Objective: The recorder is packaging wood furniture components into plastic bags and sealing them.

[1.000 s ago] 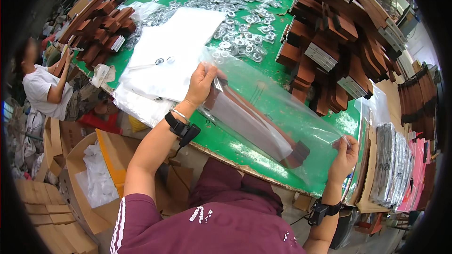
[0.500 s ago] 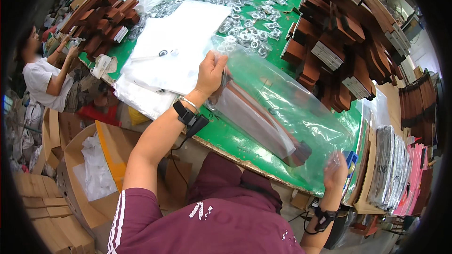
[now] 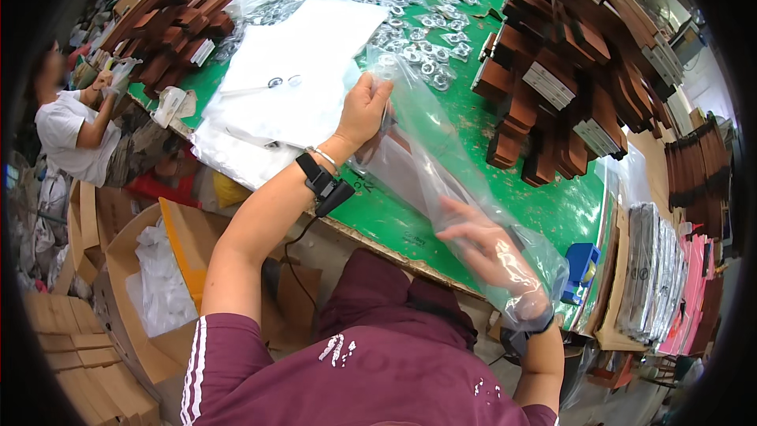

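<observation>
A long clear plastic bag slants from my left hand down to my right wrist. My left hand pinches the bag near its upper end. Inside or under the film, beside that hand, lies a long brown piece partly wrapped in whitish sheet; the film blurs which. My right hand reaches up within the bag, the film covering it as far as the wrist. Its fingers are spread beside the lower end of the wrapped piece, and I see nothing gripped in them.
A stack of white plastic bags lies left on the green table. Small bagged round parts are strewn behind. Brown pieces rise in a tall pile at right. A blue tape dispenser stands at the near right edge. Someone works at far left.
My right hand has moved left and up, from the bag's lower right end to inside it. The bag has narrowed and bunched around that forearm. My left hand has shifted slightly up and right.
</observation>
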A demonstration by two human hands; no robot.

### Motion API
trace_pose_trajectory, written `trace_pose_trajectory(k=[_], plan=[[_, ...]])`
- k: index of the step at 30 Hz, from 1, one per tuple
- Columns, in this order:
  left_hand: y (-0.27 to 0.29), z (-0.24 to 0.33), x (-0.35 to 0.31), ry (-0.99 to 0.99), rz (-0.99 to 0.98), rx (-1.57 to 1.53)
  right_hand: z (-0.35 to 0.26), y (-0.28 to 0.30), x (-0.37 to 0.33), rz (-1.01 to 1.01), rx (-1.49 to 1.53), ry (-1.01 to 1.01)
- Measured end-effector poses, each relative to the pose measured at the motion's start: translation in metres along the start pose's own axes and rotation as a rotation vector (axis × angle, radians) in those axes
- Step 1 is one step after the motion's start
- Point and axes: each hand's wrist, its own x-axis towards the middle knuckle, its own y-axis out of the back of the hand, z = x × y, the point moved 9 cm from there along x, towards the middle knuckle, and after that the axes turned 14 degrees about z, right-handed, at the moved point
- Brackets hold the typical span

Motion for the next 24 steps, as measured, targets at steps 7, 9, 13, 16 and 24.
trace_pose_trajectory(k=[7,9,13,16,24], plan=[[0.001,0.0,-0.007,-0.07,-0.056,0.117,0.041,-0.067,0.017,0.166,1.008,-0.737],[-0.001,-0.003,-0.007,-0.075,-0.062,0.064,0.049,-0.07,0.021,0.112,0.929,-0.831],[0.0,-0.006,-0.011,0.031,-0.091,-0.12,0.063,-0.084,0.029,-0.092,0.788,-0.838],[-0.002,-0.009,-0.012,0.103,-0.112,-0.257,0.055,-0.091,0.049,-0.095,0.583,-0.715],[-0.006,-0.019,-0.015,0.128,-0.185,-0.252,-0.007,-0.101,0.086,-0.161,-0.792,0.437]])
